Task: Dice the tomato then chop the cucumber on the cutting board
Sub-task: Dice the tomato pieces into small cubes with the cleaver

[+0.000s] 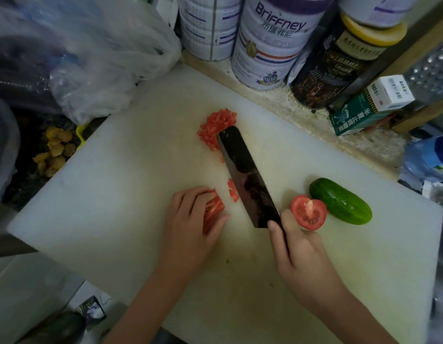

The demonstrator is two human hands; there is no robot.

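My left hand (190, 219) curls down on tomato strips (214, 207) at the middle of the cutting board (116, 194); my right hand (297, 249) grips the knife (247, 177) beside them. Diced tomato (215, 127) lies toward the board's far edge, tomato half (308, 212) and cucumber (341, 201) toward its right edge

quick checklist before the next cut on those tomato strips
1. Grip: the right hand grips the knife by its handle: ok.
2. Hold: the left hand holds the tomato strips down with curled fingers: ok.
3. Finger clearance: left fingers are apart from the blade, with bare board between them: ok.
4. Blade lifted or resting on the cutting board: cannot tell.
5. Cutting line: the knife tip overlaps the edge of the diced pile: not ok.
6. Waiting pieces: the tomato half and cucumber lie right of the knife: ok, though the half is close to the right thumb.
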